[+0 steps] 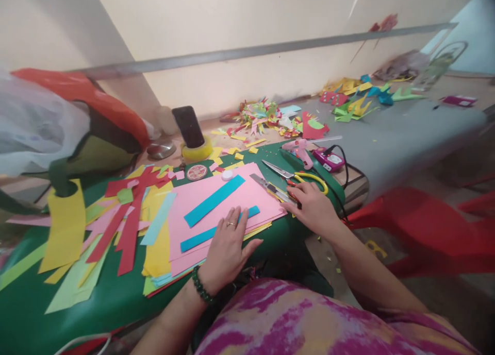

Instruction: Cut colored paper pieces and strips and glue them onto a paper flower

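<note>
Strips of blue paper: two, lying apart on pink sheet, centre of frame. Left hand over lower strip, fingers laid flat, nothing clamped. Right hand at handle end of cutter, right of centre; whether clamped on it, cannot tell. Scissors just beyond.

Progress, judged: blue strips look already cut, not yet joined to anything; pink sheet looks whole. Loose strips, left of frame, appear unused; paper tangle, upper middle, looks assembled.

Phone propped on yellow tape roll, red chair
</note>
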Motion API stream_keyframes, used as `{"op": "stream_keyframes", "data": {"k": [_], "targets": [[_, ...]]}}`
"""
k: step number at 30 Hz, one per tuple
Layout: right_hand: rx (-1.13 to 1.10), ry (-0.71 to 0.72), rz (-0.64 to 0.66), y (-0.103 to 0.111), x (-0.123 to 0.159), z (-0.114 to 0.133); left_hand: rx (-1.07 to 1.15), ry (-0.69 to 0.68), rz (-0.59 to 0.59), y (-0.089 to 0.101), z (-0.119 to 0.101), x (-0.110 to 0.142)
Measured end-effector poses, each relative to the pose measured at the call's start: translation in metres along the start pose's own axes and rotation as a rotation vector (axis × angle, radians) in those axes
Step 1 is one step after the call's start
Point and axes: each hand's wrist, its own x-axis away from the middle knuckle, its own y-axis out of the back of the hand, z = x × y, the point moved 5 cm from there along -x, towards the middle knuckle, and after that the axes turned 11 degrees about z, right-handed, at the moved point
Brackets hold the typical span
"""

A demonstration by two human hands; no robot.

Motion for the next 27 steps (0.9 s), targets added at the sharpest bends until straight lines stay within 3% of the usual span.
{"op": "stream_keyframes", "data": {"k": [3,12,18,23,27], "targets": [[-0.007,-0.002,0.091,0.001,-0.006,0.008,0.007,-0.012,0.0,-0.002,0.001,-0.002],[-0.029,-0.069,0.287,-0.001,-0.018,0.021,0.161,0.079,-0.171,0.009,0.016,-0.014],[-0.274,0.071,0.129,0.014,0.012,0.01,0.263,0.048,-0.217,0.01,0.015,-0.016],[-0.457,0.055,0.117,0.013,0.051,-0.006,0.343,0.034,-0.206,0.013,0.012,-0.013],[-0.511,0.054,0.123,0.01,0.061,-0.001,0.337,0.03,-0.19,0.012,0.012,-0.013]]}}
